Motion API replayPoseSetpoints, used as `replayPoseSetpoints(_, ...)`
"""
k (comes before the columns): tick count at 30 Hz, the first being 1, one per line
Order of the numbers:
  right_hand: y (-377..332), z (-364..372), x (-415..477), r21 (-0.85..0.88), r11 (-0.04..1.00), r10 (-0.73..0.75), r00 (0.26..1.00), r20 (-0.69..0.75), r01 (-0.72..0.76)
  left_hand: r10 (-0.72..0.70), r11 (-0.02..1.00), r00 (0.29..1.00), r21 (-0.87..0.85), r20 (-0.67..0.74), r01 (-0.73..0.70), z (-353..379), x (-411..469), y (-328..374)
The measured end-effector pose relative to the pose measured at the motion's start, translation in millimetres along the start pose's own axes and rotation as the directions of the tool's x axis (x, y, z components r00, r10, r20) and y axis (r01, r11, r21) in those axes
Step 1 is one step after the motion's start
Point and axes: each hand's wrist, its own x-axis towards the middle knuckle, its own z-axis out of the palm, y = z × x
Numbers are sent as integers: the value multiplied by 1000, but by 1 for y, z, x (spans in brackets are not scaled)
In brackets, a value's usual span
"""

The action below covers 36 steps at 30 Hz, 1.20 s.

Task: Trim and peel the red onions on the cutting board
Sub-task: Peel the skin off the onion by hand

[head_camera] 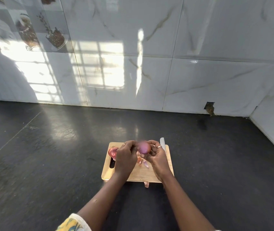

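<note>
Both bare forearms reach over the pale wooden cutting board (138,174); right hand (158,157) fingers clamp the smooth purple-red onion (144,147) above it, left hand (126,155) fingers pinch its skin. Best peel in strips, dropping papery scraps (143,163) onto the board.

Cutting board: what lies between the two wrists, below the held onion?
Head view: loose onion peels on the cutting board, between the left hand and right hand.

A smooth purple-pink red onion (144,147) is held above the wooden cutting board (141,174).
</note>
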Motion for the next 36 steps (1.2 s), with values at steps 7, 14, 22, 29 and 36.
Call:
replayPoseSetpoints(7,4,1,-1,-204,979,-63,985,-162,29,-94,995,995,29,27,93,-2,-2,6)
replayPoseSetpoints(14,6,1,5,-272,962,-100,955,-278,22,-210,973,977,-92,38,212,0,-6,3)
replayPoseSetpoints(22,11,4,8,-218,976,-61,924,-377,-25,-348,919,936,-216,-46,331,-8,-4,9)
replayPoseSetpoints(29,5,0,5,379,925,110,980,-166,-40,-340,935,932,-63,127,350,-5,1,-14)
replayPoseSetpoints(36,5,-3,4,450,889,132,988,-80,-82,-271,957,854,25,444,290,2,-2,-20)
